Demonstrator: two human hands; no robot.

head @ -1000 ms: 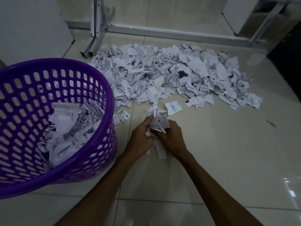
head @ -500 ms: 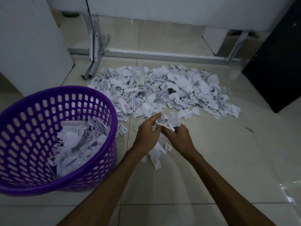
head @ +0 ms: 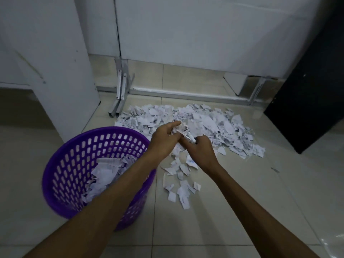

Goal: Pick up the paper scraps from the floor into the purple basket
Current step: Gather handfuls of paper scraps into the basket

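my left hand [head: 163,140] and right hand [head: 200,149] clutch scraps [head: 183,131] beside the part-filled purple basket [head: 61,164]; the big pile [head: 201,125] beyond it remains.

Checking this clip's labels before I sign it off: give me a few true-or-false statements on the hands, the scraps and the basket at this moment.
1. Both hands, left hand and right hand, hold a bunch of scraps between them. True.
2. The purple basket is empty. False: it already holds torn paper.
3. The big paper pile lies beyond the hands, near the metal frame. True.
4. The basket stands to the person's right. False: it stands to the left.
5. A few loose scraps lie on the floor tiles below the hands. True.
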